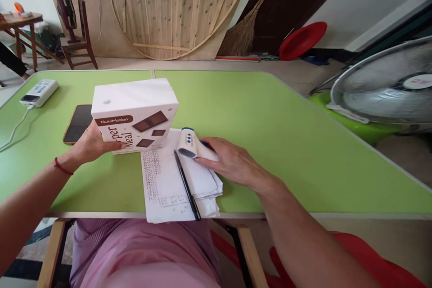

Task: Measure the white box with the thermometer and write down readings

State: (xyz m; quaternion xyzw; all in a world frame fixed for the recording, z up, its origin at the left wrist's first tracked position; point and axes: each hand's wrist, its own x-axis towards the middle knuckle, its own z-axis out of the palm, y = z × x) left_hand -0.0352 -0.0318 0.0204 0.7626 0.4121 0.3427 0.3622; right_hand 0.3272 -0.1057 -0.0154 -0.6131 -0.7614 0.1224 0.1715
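Note:
A white NutriMotion box (135, 99) with brown bars printed on its front stands slightly tilted on the green table. My left hand (92, 144) grips its lower left side, thumb across the front. In my right hand (232, 159) is a white and blue handheld infrared thermometer (189, 143), fingers closed round its handle, over a stack of papers. Handwriting covers part of the papers (168, 180), which reach the table's near edge. A black pen (187, 186) lies across them, its upper end close to the thermometer. Behind my left hand is a dark phone (77, 121), partly hidden.
A white power bank (39, 92) with a cable sits at the table's (270, 112) far left. Off the right side stands a large fan (388, 85). Beyond the table are a wooden chair (77, 40), a broom (243, 31) and a red basin (303, 40).

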